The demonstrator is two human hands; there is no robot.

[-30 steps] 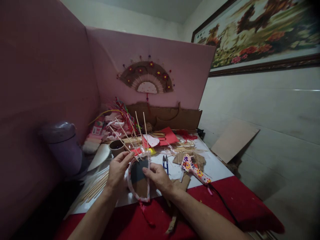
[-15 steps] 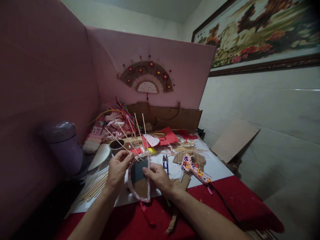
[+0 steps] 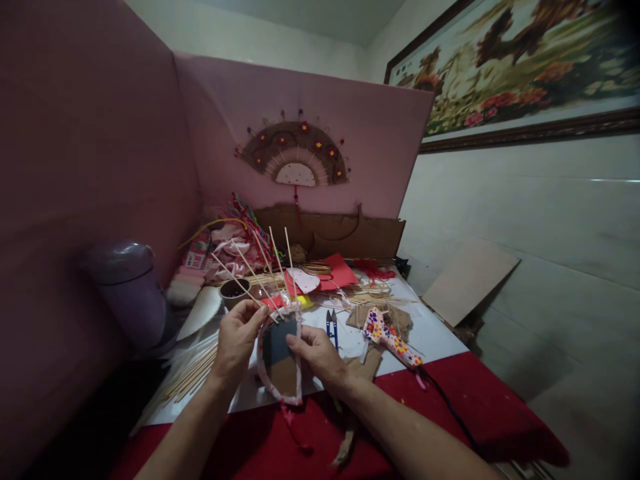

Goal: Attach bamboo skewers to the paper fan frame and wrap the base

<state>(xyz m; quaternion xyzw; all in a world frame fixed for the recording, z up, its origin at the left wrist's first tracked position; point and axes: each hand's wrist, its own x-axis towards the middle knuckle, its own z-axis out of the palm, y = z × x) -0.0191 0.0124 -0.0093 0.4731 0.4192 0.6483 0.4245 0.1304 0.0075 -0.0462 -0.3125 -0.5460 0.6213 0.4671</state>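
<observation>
A half-round cardboard piece [image 3: 284,377], part dark grey and part brown with a pale fabric edge, is held up in front of me. Several thin wooden sticks [image 3: 253,268] fan out from its top edge. My left hand [image 3: 241,341] pinches the lower end of the leftmost stick [image 3: 231,275] at the piece's upper left edge. On the other side, my right hand [image 3: 319,357] grips the cardboard piece by its right edge, thumb on its face. A red cord [image 3: 294,430] dangles from its bottom.
Right of my hands lie blue-handled snips [image 3: 332,328] and a flower-patterned glue gun [image 3: 393,339] with a black cord. Loose sticks [image 3: 193,377] are at the left, near a brown cup [image 3: 234,291]. Red paper [image 3: 335,272] lies behind. A decorated fan [image 3: 296,155] hangs on the pink panel.
</observation>
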